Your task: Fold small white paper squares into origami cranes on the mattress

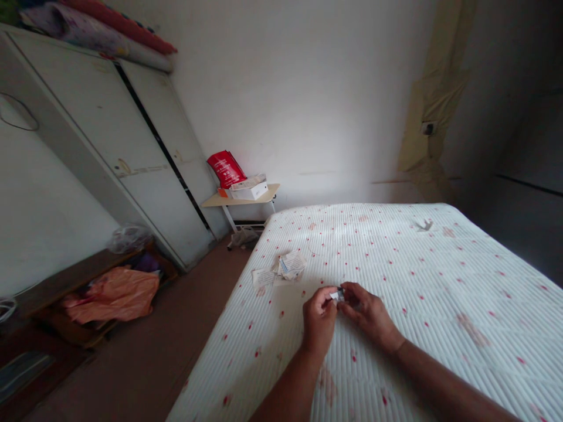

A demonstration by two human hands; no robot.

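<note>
Over the striped, red-dotted bedcover (422, 328), my left hand (319, 316) and my right hand (367, 310) meet with fingertips close together. Between them is a small piece of whitish paper (336, 295) with a dark edge, pinched by the fingers of both hands. Its exact kind is too small to tell, and the fingers cover part of it. Beyond my left hand lie several printed paper pieces (291, 265), some overlapping, flat on the bed. A small grey scrap (424, 225) rests farther off on the right side of the bed.
At the back left, a small table (213, 201) bears a red bag (226, 169) and a white box (250, 191). A tall cabinet (145, 146) stands at left, with rolled mats (101, 35) on top. An orange plastic bag (116, 293) lies on a low wooden bench.
</note>
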